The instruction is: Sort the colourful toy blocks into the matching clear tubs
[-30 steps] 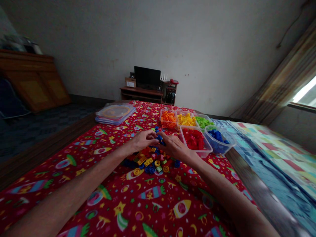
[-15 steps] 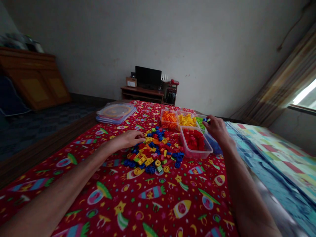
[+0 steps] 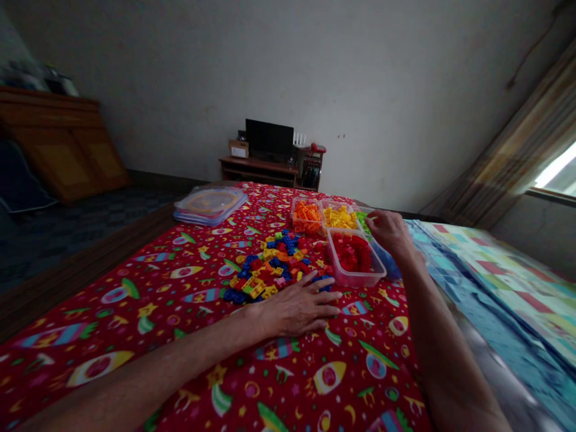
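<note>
A pile of mixed toy building bricks (image 3: 265,273) in yellow, blue, red and orange lies on the red patterned cloth (image 3: 252,390). Palm down with fingers spread, my left hand (image 3: 299,306) covers the pile's near right part and reaches some blue bricks (image 3: 323,282). My right hand (image 3: 389,231) hovers at the clear boxes on the right, fingers bent together beside the green bricks (image 3: 362,221); whatever they may hold is hidden. Below that wrist a box with blue contents (image 3: 390,265) partly shows. The box of red bricks (image 3: 353,255) stands between my hands.
Behind the red box stand a box of orange bricks (image 3: 308,215) and a box of yellow bricks (image 3: 339,217). Stacked clear lids (image 3: 210,205) lie at the far left of the cloth. A bed with blue bedding (image 3: 468,288) adjoins on the right.
My left hand has moved from the pile's left side to its near right and spread its fingers. My right hand has shifted slightly left; the blue brick at its fingertips no longer shows.
</note>
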A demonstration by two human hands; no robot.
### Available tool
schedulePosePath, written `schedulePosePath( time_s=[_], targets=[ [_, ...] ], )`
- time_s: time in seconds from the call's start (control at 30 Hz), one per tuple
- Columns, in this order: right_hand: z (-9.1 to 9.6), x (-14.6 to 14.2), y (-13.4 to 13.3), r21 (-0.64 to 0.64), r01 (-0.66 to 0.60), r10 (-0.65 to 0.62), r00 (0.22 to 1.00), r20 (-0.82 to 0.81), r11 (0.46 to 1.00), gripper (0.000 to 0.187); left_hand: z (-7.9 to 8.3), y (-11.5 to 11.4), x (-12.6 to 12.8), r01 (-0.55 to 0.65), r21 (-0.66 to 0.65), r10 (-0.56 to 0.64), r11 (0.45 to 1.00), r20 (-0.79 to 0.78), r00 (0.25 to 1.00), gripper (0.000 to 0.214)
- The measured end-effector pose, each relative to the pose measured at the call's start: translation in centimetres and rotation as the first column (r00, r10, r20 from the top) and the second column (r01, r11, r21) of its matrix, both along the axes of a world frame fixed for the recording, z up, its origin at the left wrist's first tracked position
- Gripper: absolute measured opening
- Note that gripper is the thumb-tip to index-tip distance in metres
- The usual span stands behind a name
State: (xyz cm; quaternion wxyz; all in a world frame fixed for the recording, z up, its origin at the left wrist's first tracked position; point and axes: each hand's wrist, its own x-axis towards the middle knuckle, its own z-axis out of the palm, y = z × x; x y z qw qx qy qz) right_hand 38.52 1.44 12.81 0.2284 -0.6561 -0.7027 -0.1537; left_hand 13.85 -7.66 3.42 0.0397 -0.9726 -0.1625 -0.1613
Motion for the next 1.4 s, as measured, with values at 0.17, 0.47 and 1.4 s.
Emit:
schedulePosePath(
  time_s=[0.17, 0.47, 1.4],
  targets=[
    [0.4, -3.2, -1.4, -0.086, -0.116, 0.121, 0.991, 0.05, 0.99, 0.028, -1.0, 1.1, -0.2, -0.269, 0.056, 0.267, 0.961, 0.038, 0.963, 0.03],
    [-1.0, -8.1, -2.9, -0.24, -0.273, 0.324, 0.924, 0.206, 0.932, 0.03, -1.0, 4.3, -4.7, -0.419, -0.05, 0.421, 0.907, 0.168, 0.891, 0.032],
    [-2.7, -10.1, -3.6, -0.217, -0.589, 0.609, 0.793, 0.03, 0.778, 0.02, 2.0, 5.8, -4.6, -0.148, -0.756, 0.675, 0.637, 0.455, 0.581, 0.056]
  ],
)
